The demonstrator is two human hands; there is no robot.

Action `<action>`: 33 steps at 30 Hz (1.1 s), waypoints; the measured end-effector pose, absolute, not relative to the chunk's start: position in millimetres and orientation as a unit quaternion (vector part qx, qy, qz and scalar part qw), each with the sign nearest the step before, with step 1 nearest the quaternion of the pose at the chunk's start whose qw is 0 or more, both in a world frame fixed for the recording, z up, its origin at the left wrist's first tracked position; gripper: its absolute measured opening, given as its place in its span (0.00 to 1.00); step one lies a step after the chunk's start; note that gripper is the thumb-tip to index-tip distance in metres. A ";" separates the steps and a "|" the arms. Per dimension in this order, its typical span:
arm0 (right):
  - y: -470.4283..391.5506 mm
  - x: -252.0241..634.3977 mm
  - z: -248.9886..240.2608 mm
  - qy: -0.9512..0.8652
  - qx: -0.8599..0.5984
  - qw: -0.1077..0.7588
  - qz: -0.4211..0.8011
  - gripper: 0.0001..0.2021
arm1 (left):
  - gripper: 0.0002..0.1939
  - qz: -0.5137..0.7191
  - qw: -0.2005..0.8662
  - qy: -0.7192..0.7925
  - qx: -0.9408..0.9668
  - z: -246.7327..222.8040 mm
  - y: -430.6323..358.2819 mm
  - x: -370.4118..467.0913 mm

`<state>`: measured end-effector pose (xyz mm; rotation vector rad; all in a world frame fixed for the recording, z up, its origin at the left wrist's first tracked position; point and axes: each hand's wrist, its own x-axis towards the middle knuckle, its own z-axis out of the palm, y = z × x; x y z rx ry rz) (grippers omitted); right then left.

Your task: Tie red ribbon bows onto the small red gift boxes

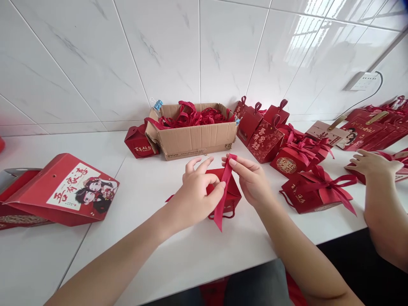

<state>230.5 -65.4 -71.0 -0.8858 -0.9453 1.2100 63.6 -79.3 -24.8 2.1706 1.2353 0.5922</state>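
Note:
In front of me on the white table stands a small red gift box (235,196) with a twisted cord handle at its near side. A red ribbon (226,176) runs over it, its cut end hanging toward me. My left hand (200,191) pinches the ribbon between thumb and forefinger, the other fingers lifted. With thumb and fingertips my right hand (250,178) grips the same ribbon higher up, at a fold. Both hands hide much of the box. A short ribbon end (169,198) sticks out left of my left hand.
Behind the hands is a cardboard box (197,138) of red ribbons, a small red box (138,142) beside it. Larger red boxes (86,191) lie left. Ribbon-tied boxes (315,193) and handled boxes (264,138) stand right, near a co-worker's hand (376,163).

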 end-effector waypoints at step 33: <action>-74.1 216.5 -74.1 -0.561 -0.436 0.520 0.474 0.09 | 0.07 0.348 0.280 0.427 0.786 -33.3 -53.3 57.2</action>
